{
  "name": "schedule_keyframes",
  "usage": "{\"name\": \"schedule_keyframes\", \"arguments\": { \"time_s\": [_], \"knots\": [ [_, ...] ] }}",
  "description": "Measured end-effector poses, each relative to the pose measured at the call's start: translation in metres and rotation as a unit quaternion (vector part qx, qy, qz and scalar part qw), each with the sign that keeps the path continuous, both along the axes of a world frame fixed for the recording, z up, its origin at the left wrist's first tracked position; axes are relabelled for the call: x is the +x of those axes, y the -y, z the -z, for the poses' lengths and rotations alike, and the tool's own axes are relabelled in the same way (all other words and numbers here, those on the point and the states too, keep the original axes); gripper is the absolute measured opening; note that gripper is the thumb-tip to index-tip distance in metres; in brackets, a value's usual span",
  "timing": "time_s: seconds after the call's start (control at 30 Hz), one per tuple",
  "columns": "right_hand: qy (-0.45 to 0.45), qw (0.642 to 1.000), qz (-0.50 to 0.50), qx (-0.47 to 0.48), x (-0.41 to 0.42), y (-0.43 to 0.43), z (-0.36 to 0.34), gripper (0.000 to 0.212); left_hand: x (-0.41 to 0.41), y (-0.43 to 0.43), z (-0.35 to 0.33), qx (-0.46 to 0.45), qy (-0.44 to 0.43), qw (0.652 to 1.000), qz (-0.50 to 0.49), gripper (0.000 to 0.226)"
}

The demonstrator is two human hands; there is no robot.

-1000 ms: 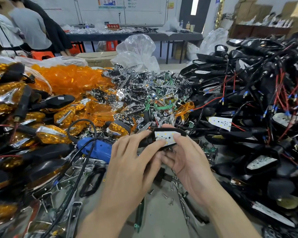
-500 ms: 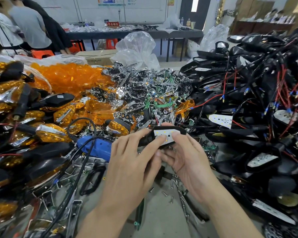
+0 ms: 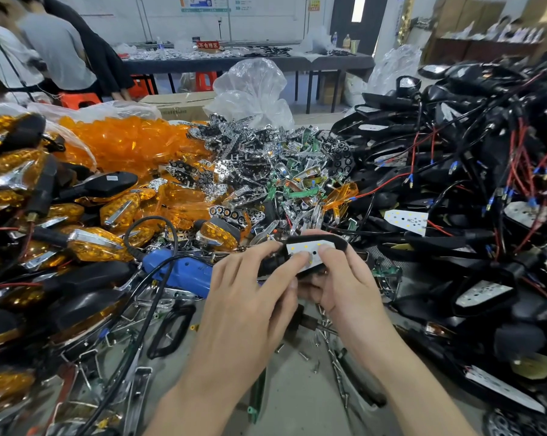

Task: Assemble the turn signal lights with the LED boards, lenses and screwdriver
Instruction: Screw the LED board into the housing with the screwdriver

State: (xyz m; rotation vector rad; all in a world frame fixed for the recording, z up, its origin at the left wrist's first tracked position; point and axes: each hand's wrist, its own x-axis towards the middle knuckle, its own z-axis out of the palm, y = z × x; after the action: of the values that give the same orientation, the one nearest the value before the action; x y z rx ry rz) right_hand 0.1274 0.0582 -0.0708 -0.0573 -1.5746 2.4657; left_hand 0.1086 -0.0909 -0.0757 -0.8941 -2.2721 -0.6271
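Both hands hold one black turn signal housing (image 3: 335, 242) with a white LED board (image 3: 308, 251) seated in it, above the table's middle. My left hand (image 3: 250, 297) grips its left end, fingertips pressing on the board. My right hand (image 3: 344, 284) supports it from the right and below, one finger on the board. A blue electric screwdriver (image 3: 184, 272) with a black cable lies just left of my hands. Orange lenses (image 3: 133, 143) are heaped at the back left. Chrome reflectors (image 3: 259, 165) are piled behind the housing.
Black housings with red and black wires (image 3: 454, 184) pile up on the right. Finished orange signals (image 3: 86, 243) lie stacked on the left. Loose screws (image 3: 307, 354) scatter on the grey table below my hands. People stand at the far left by another table (image 3: 266, 62).
My fingers have shifted slightly on the LED board, pressing it into the housing. The housing stays at the same place.
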Motion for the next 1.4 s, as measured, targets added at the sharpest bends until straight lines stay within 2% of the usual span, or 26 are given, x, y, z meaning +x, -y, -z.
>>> {"name": "schedule_keyframes", "arguments": {
  "time_s": [0.43,0.67,0.87,1.07,1.4],
  "knots": [
    [0.023,0.999,0.018,0.038,0.004,-0.001,-0.005,0.028,-0.002,0.0,0.0,0.011,0.008,1.0,0.018,0.034],
    [0.021,0.999,0.005,0.033,0.001,-0.002,0.0,0.042,0.0,0.0,0.0,-0.006,0.015,1.0,0.006,0.035],
    [0.027,0.999,0.018,0.041,-0.003,-0.003,0.005,0.024,0.003,-0.001,-0.001,-0.014,0.037,0.999,0.002,0.038],
    [0.035,0.998,0.04,-0.015,-0.007,-0.008,0.006,0.022,0.009,-0.001,-0.004,0.061,0.074,0.995,-0.007,0.043],
    [0.058,0.995,0.065,-0.044,-0.007,-0.011,0.006,0.017,0.004,0.005,-0.012,0.161,0.167,0.972,-0.031,0.04]
  ]
}}
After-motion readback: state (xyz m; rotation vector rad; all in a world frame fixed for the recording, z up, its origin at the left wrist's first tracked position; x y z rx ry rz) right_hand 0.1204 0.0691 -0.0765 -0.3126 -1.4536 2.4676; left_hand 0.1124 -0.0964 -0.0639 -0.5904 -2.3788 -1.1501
